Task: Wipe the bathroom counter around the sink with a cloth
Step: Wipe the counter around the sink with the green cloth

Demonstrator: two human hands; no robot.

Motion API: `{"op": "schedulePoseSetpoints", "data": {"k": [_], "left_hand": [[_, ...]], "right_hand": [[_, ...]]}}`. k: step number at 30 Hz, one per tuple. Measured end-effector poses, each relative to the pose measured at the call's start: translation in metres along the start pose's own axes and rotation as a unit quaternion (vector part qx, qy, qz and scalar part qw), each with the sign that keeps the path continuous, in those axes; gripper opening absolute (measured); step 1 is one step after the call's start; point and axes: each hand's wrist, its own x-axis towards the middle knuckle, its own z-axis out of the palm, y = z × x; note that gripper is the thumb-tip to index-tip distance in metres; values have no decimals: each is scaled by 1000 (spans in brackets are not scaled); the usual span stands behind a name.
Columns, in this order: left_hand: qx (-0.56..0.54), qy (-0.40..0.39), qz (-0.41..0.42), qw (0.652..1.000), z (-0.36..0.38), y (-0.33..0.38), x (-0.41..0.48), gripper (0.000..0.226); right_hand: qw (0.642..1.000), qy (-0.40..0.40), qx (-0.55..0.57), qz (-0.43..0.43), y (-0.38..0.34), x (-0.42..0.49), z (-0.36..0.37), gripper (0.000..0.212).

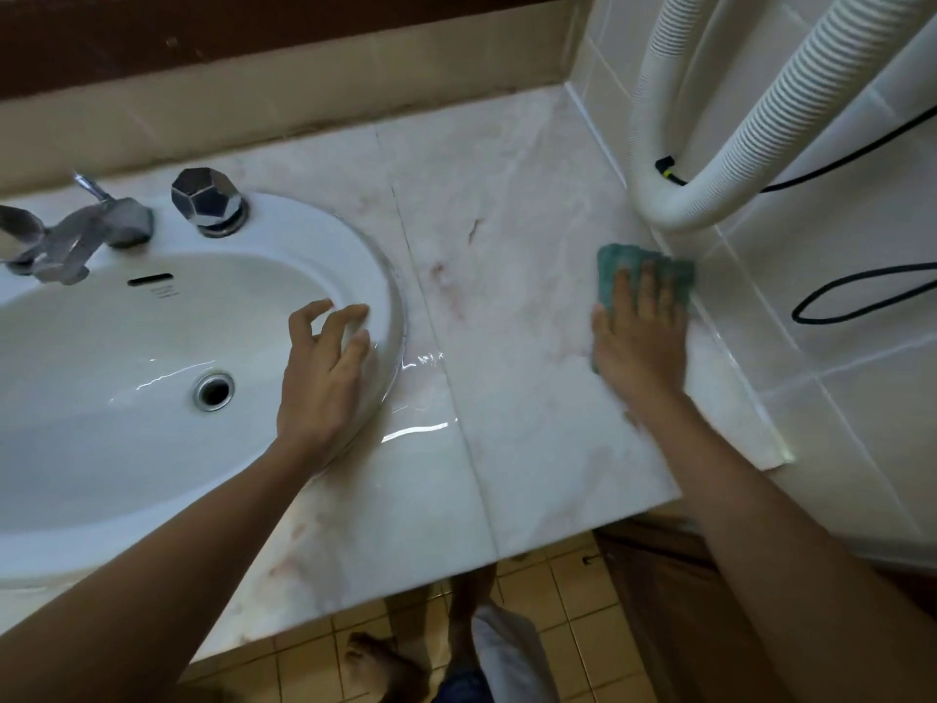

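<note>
Right hand [640, 342] presses flat on the green cloth [616, 268] — left hand [324, 370], loosely curled, rests on the sink [390, 296] rim.

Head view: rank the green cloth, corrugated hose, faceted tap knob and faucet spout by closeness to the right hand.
1. Green cloth: pressed under the right hand.
2. Corrugated hose: just beyond, against the right wall.
3. Faceted tap knob: on the back rim of the sink.
4. Faucet spout: far left.

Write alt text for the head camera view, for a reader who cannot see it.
A person's right hand presses a green cloth on the marble counter beside the tiled wall, while the left hand touches the rim of the white sink. A white ribbed hose loops above.
</note>
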Motion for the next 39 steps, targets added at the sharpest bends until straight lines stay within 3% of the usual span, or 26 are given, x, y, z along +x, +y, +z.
{"op": "schedulePoseSetpoints", "data": {"k": [4, 6, 8, 10, 12, 15, 18, 22, 27, 32, 36, 39], "left_hand": [[0, -1, 12, 1000, -2, -4, 1, 36], [-14, 5, 0, 1000, -2, -6, 2, 32], [-58, 31, -2, 998, -3, -4, 0, 30], [-104, 64, 2, 993, -7, -3, -4, 32], [-116, 53, -4, 992, -16, -7, -16, 33], [31, -6, 19, 999, -35, -31, -58, 36], [190, 6, 65, 980, -69, -79, -110, 45], [221, 39, 51, 973, -128, -146, -156, 51], [159, 75, 42, 983, -200, -198, -191, 53], [122, 187, -110, 969, -272, -262, -218, 59], [144, 203, -126, 960, -314, -296, -217, 58], [189, 212, -131, 950, -336, -317, -206, 50]], "right_hand": [[993, 41, 54, -94, -104, -73, 27, 60], [980, -9, 50, -190, -135, -133, 32, 60], [960, -54, 26, -274, -124, -176, 27, 60], [951, -57, 15, -305, -83, -183, 22, 60], [959, -56, -3, -279, -42, -163, 18, 60], [982, -59, -16, -179, -21, -125, 13, 60], [996, -41, 3, -79, -48, -111, 15, 61], [999, -38, 27, 7, -107, -137, 22, 60], [999, -33, 29, 3, -185, -216, 39, 60], [998, -27, 56, 14, -290, -318, 59, 61], [993, -68, 43, -81, -369, -376, 77, 64], [980, -98, 9, -172, -359, -381, 76, 65]]}}
